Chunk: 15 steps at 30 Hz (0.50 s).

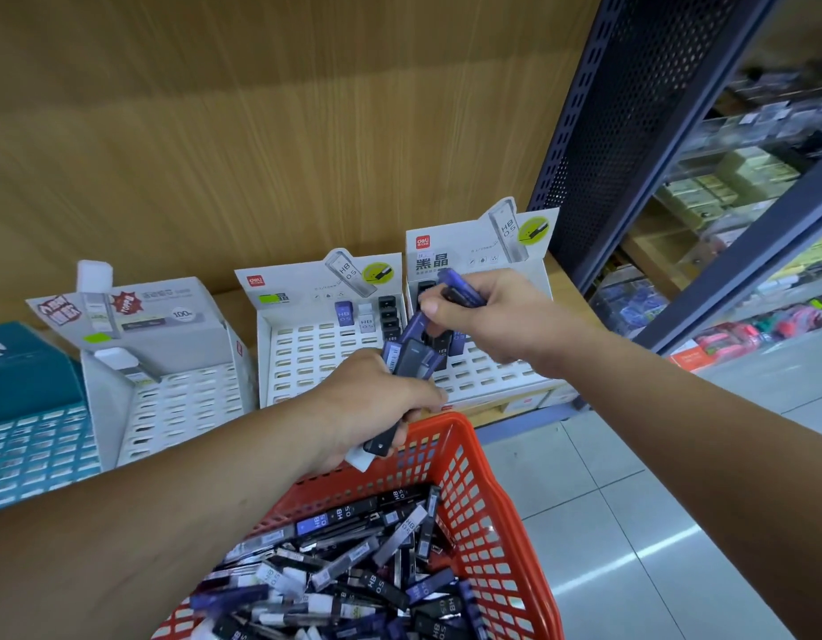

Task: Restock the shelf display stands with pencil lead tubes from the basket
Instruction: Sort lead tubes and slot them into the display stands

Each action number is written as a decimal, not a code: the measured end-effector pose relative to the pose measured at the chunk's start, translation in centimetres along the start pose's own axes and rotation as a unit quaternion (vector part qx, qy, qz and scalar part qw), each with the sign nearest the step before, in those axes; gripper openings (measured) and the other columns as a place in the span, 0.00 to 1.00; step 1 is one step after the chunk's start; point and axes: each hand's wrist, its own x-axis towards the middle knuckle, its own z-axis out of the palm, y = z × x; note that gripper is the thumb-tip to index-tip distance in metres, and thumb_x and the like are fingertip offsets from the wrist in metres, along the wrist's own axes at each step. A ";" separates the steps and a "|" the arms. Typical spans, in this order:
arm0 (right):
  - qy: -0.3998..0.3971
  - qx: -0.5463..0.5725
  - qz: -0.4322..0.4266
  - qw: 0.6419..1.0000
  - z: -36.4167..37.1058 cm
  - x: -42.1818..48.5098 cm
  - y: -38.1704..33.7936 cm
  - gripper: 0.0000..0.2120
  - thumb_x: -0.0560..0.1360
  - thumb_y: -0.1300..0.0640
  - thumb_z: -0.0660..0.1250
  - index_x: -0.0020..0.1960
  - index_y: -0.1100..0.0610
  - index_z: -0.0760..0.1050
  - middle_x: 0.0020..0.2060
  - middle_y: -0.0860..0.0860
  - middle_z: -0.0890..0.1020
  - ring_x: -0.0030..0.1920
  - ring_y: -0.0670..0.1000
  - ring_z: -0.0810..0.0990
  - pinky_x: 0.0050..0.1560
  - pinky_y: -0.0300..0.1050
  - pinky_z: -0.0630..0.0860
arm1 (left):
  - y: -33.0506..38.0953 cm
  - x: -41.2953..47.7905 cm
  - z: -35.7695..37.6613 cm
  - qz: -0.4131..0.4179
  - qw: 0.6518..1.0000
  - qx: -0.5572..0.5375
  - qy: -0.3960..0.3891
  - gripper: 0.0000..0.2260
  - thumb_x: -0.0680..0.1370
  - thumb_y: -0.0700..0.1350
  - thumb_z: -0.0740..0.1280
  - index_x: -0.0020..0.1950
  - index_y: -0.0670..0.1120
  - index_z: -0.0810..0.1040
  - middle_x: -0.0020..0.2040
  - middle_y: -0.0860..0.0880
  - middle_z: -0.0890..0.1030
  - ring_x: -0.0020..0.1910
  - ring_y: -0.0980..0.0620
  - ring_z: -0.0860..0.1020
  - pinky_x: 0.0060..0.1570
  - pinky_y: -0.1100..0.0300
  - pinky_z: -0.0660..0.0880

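Lead tubes, HB 0.5: left hand grips bundle, right hand pinches blue tube.

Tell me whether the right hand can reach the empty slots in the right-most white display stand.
Probably yes: the right hand, its fingers pinching a blue tube, hovers at that stand, with open slots just below and nothing between.

Basket tubes read "HB 0.5" (stand headers too); red "deli" logo tops both.
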 end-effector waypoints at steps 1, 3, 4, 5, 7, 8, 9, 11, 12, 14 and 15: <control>-0.029 0.008 0.019 0.999 0.0 -0.2 -0.3 0.09 0.82 0.54 0.70 0.54 0.59 0.83 0.33 0.49 0.82 0.24 0.46 0.61 0.27 0.42 0.57 | 0.2 0.0 0.2 0.006 1.000 0.000 -0.001 0.12 0.75 0.44 0.77 0.36 0.42 0.78 0.27 0.46 0.75 0.23 0.48 0.72 0.30 0.57 0.73; -0.067 0.026 0.039 0.997 -0.3 -0.3 -0.2 0.07 0.82 0.56 0.69 0.53 0.59 0.82 0.25 0.46 0.75 0.24 0.48 0.58 0.30 0.44 0.53 | 0.4 0.0 0.4 0.014 1.000 -0.005 -0.003 0.11 0.75 0.44 0.77 0.38 0.42 0.78 0.28 0.46 0.75 0.24 0.48 0.72 0.29 0.57 0.73; -0.079 0.039 0.042 0.995 -0.3 -0.5 -0.1 0.05 0.82 0.57 0.69 0.51 0.58 0.82 0.23 0.46 0.72 0.25 0.48 0.58 0.31 0.45 0.52 | 0.5 0.0 0.5 0.014 1.000 -0.009 -0.008 0.10 0.75 0.44 0.77 0.40 0.42 0.79 0.29 0.46 0.75 0.24 0.48 0.72 0.29 0.57 0.73; -0.086 0.052 0.044 0.994 -0.4 -0.7 -0.1 0.05 0.82 0.57 0.69 0.49 0.57 0.81 0.22 0.46 0.71 0.24 0.48 0.58 0.32 0.46 0.51 | 0.5 0.0 0.5 0.013 1.000 -0.013 -0.016 0.09 0.75 0.44 0.77 0.41 0.42 0.79 0.30 0.46 0.75 0.25 0.48 0.71 0.29 0.57 0.72; -0.085 0.078 0.044 0.992 -0.6 -0.8 0.1 0.07 0.83 0.58 0.67 0.47 0.58 0.79 0.24 0.46 0.76 0.24 0.47 0.58 0.31 0.45 0.51 | 0.3 0.0 0.4 0.003 0.999 -0.020 -0.037 0.07 0.75 0.43 0.77 0.42 0.43 0.80 0.31 0.45 0.74 0.25 0.48 0.71 0.29 0.58 0.71; -0.074 0.095 0.043 0.992 -0.8 -0.7 0.2 0.08 0.84 0.57 0.65 0.49 0.60 0.79 0.28 0.48 0.81 0.23 0.47 0.59 0.30 0.44 0.52 | 0.1 0.1 0.3 -0.004 0.999 -0.021 -0.047 0.06 0.75 0.43 0.77 0.42 0.44 0.82 0.31 0.46 0.74 0.25 0.49 0.71 0.30 0.58 0.71; -0.055 0.114 0.043 0.991 -1.1 -0.7 0.3 0.09 0.85 0.56 0.64 0.51 0.61 0.78 0.36 0.53 0.86 0.24 0.47 0.60 0.29 0.42 0.53 | -0.1 0.1 0.2 -0.010 0.998 -0.019 -0.056 0.05 0.75 0.43 0.77 0.43 0.44 0.83 0.31 0.46 0.74 0.25 0.49 0.71 0.29 0.59 0.71; -0.021 0.132 0.043 0.990 -1.7 -0.3 0.6 0.10 0.85 0.55 0.63 0.54 0.62 0.78 0.48 0.59 0.87 0.25 0.48 0.60 0.27 0.41 0.55 | -0.6 0.0 0.0 -0.019 0.998 -0.007 -0.062 0.04 0.76 0.42 0.76 0.45 0.44 0.83 0.31 0.46 0.74 0.25 0.49 0.71 0.29 0.59 0.71; -0.009 0.132 0.044 0.990 -2.0 -0.2 0.7 0.10 0.85 0.55 0.64 0.54 0.61 0.78 0.50 0.60 0.87 0.25 0.48 0.60 0.27 0.41 0.56 | -0.8 0.0 -0.1 -0.021 0.998 -0.003 -0.058 0.04 0.76 0.43 0.76 0.45 0.44 0.83 0.31 0.46 0.74 0.26 0.50 0.71 0.29 0.59 0.71; 0.010 0.133 0.049 0.990 -2.5 -0.2 0.9 0.09 0.84 0.55 0.65 0.54 0.61 0.79 0.50 0.59 0.87 0.26 0.48 0.61 0.27 0.41 0.57 | -1.0 0.1 -0.3 -0.017 0.999 -0.018 -0.028 0.05 0.76 0.44 0.76 0.46 0.43 0.84 0.32 0.46 0.75 0.26 0.50 0.72 0.30 0.59 0.71; 0.014 0.134 0.054 0.989 -2.6 -0.3 1.0 0.09 0.84 0.55 0.65 0.55 0.61 0.80 0.49 0.59 0.87 0.26 0.48 0.61 0.26 0.40 0.57 | -1.1 0.2 -0.5 -0.009 0.999 -0.038 -0.003 0.06 0.76 0.44 0.76 0.45 0.42 0.84 0.32 0.46 0.76 0.26 0.49 0.72 0.30 0.59 0.71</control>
